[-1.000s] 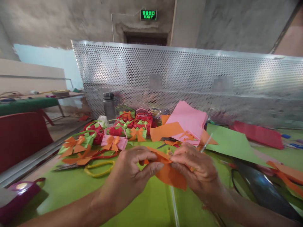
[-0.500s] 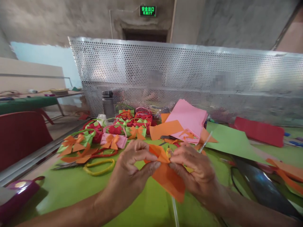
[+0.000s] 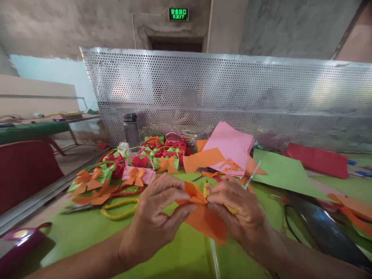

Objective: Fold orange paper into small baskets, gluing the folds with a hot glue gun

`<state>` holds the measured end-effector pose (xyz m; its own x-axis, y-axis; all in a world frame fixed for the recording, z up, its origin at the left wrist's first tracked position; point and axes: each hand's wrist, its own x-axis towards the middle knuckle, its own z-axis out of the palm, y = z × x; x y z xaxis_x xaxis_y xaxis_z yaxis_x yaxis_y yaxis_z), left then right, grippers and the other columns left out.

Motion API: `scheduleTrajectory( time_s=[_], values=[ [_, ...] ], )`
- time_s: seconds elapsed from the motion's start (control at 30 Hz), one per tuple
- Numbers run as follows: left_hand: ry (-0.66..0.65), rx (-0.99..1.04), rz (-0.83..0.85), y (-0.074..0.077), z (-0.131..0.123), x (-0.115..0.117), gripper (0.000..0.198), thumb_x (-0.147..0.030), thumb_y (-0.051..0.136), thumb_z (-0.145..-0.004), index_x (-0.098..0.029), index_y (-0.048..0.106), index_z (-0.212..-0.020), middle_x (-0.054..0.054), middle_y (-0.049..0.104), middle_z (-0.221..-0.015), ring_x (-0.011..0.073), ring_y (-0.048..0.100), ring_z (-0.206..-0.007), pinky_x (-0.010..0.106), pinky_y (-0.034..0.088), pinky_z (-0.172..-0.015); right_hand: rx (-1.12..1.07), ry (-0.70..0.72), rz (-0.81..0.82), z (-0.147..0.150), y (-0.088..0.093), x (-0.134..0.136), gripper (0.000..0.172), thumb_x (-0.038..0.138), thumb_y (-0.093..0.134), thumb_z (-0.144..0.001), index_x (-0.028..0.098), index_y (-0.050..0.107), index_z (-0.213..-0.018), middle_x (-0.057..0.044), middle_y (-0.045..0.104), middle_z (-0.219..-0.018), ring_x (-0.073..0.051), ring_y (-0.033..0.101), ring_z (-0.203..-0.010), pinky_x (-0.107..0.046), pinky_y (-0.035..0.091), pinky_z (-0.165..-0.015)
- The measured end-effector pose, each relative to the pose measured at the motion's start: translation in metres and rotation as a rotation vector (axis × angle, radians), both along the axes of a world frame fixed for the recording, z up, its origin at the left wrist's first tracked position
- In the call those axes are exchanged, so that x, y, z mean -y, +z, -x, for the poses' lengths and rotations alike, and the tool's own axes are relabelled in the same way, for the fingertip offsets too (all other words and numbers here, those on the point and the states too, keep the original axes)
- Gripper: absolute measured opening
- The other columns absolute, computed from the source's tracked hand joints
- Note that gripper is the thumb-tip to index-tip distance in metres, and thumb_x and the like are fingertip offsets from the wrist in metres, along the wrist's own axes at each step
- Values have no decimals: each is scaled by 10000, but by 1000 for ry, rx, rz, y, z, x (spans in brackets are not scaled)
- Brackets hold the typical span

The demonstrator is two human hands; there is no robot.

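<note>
Between my two hands hangs a folded piece of orange paper point(image 3: 205, 221), pinched together along its middle. My left hand point(image 3: 162, 213) grips its left side between thumb and fingers. On the other side, my right hand point(image 3: 238, 205) pinches the fold with thumb and forefinger. A yellow pointed tool point(image 3: 207, 188) shows just behind the paper, partly covered by my right fingers. Under the paper, a clear glue stick point(image 3: 215, 257) lies on the green tabletop point(image 3: 162, 259).
Scissors with yellow and red handles point(image 3: 119, 209) lie left, near small paper bags with bows point(image 3: 136, 175). A grey bottle point(image 3: 131, 131) stands behind them. Pink sheets point(image 3: 228, 143), a green sheet point(image 3: 285, 170) and red paper point(image 3: 318, 159) lie behind. A dark phone-like slab point(image 3: 322, 224) is right.
My fingers have pinched the orange paper's fold tighter, and its lower flap has tilted slightly. The view has shifted a little.
</note>
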<state>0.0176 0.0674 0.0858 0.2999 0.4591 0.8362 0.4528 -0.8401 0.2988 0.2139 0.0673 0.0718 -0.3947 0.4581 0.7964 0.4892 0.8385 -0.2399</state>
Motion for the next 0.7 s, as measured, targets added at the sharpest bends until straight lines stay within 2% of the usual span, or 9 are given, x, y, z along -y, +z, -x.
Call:
scheduleTrajectory(
  time_s=[0.13,0.23,0.47,0.6,0.7],
  values=[
    [37,138,390,-3,-4,4,117,-188,704,-681,-218,620,-758,-29,668,-677,122,615,-618,209,471,-580,27,-7,-24,-1,0,0,99,115,555,-832,201,605,-829,11,634,-732,-115,538,-657,-325,368,-738],
    [-10,223,620,-3,-6,5,88,-201,705,-668,-216,642,-728,-26,679,-668,126,628,-611,185,479,-543,38,-25,-29,0,0,1,111,109,539,-836,194,611,-830,3,633,-732,-118,524,-651,-323,371,-718],
    [-65,155,725,0,-6,5,97,-178,683,-684,-236,728,-747,-13,722,-720,134,641,-667,191,478,-631,59,-31,-49,0,-1,3,124,107,523,-841,195,610,-833,3,620,-752,-111,536,-673,-321,378,-741],
    [-97,262,854,1,-6,5,74,-200,684,-676,-242,731,-715,-17,714,-694,119,615,-634,175,460,-579,63,-56,-33,1,0,6,138,103,516,-844,207,605,-827,18,618,-739,-103,538,-658,-360,358,-832],
    [-130,388,939,0,-7,5,63,-192,696,-647,-242,726,-672,-24,693,-641,97,570,-573,156,430,-517,63,-67,-17,2,0,7,139,96,532,-834,212,604,-811,21,623,-739,-102,533,-665,-346,363,-815]
  ],
)
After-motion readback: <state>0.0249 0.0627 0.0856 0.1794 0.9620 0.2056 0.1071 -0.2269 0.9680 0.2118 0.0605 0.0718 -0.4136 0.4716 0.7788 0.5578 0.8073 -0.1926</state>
